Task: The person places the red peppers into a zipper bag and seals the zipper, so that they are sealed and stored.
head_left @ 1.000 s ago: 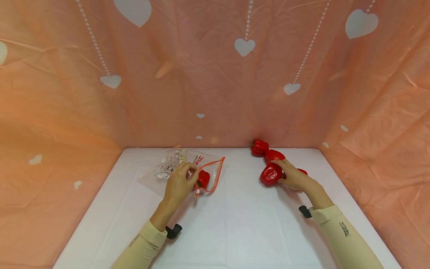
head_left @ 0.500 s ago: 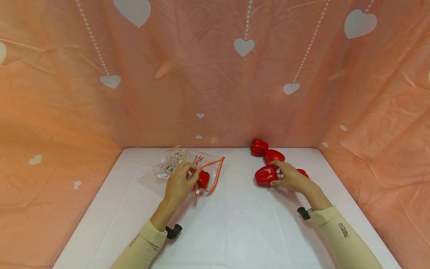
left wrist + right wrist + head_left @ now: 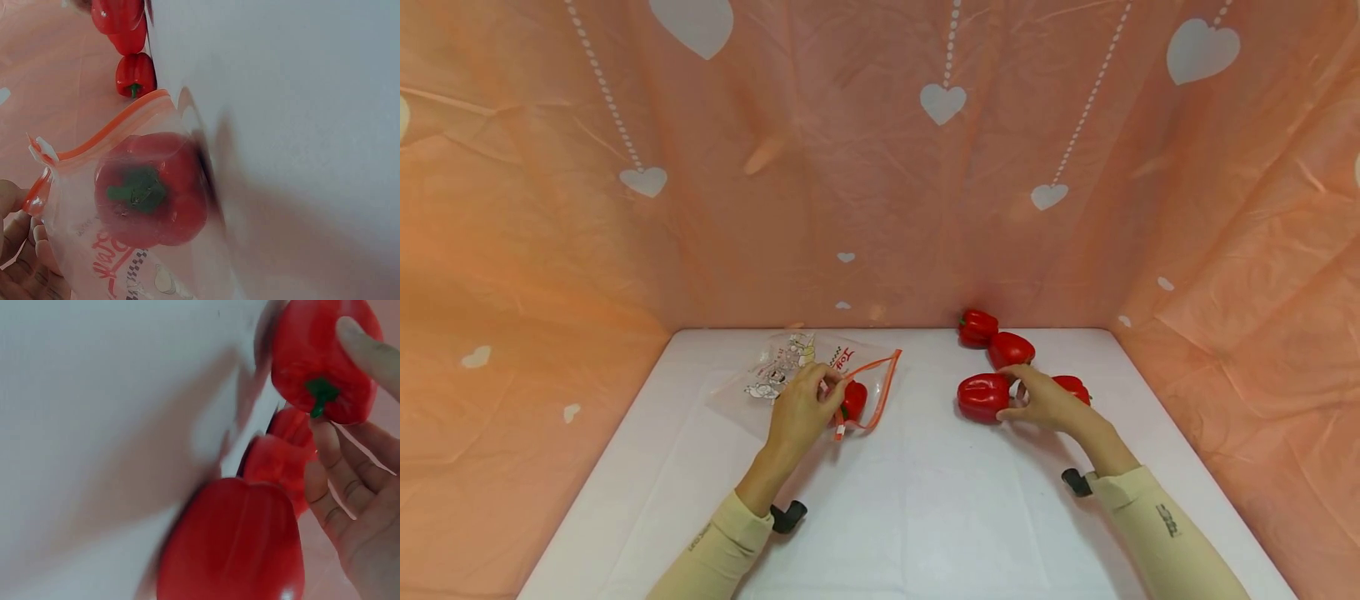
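My left hand [image 3: 805, 407] pinches the orange zip edge of a clear printed zip bag [image 3: 69, 231] that lies on the left of the white table. Inside the bag, near its mouth, is a red bell pepper [image 3: 153, 190] with a green stem. On the right, my right hand [image 3: 1041, 400] grips another red bell pepper [image 3: 982, 397] between thumb and fingers, close over the table. Its green stem end faces the palm in the right wrist view. One more red pepper [image 3: 231, 544] lies right beside the hand, partly hidden by it in the head view.
Behind the right hand, two red peppers lie on the table: one [image 3: 1011, 350] just beyond it and one [image 3: 978, 328] by the back curtain. An orange curtain [image 3: 880, 208] with white hearts stands behind and on both sides of the white table [image 3: 917, 517].
My right hand has carried its red pepper a little left, away from the pepper lying beside it, which shows more now. The left hand and the bag have stayed in place.
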Available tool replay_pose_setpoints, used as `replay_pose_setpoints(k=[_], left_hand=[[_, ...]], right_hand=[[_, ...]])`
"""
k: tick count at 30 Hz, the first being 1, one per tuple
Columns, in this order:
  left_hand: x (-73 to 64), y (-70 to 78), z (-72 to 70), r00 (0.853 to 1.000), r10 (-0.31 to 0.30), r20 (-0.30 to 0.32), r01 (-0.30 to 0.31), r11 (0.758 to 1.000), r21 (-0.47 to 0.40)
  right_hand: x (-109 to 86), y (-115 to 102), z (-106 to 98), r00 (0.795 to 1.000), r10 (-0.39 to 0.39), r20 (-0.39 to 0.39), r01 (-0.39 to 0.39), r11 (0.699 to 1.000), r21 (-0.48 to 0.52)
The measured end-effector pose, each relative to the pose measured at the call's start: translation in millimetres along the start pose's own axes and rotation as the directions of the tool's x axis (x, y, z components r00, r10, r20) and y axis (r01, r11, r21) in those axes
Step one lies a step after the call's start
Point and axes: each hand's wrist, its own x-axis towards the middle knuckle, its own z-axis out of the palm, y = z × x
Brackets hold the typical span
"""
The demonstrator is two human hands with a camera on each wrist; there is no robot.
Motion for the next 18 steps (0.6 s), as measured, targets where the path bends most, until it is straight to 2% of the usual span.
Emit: replay_pose_setpoints(k=[6,18], left_hand=[[-0.2,0.3,-0.6,1.000,-0.003,0.005,0.003,1.000,0.000],[0.2,0.5,-1.9,1.000,0.011,-0.003,-0.010,1.000,0.017]], right_hand=[[2.1,-5,13,0.997,-0.068,-0.031,0.069,0.997,0.026],[12.7,-34,39,0.992,-0.123,0.009,0.121,0.985,0.125]])
